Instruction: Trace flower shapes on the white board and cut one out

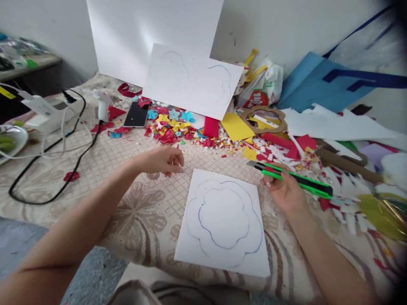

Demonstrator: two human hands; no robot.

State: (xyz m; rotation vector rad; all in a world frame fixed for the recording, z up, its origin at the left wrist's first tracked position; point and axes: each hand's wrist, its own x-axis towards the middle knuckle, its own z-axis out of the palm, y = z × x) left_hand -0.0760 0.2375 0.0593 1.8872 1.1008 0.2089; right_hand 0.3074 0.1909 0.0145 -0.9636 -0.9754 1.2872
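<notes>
Head: right hand (286, 192) grips cutter (305, 181) (bag (265, 87) print blurred).

Two forearms, bare all the way to the frame edge at 7 and 5 o'clock. Left hand (162, 161) and right hand (286, 192): slim fingers, short nails, bare wrists.
</notes>
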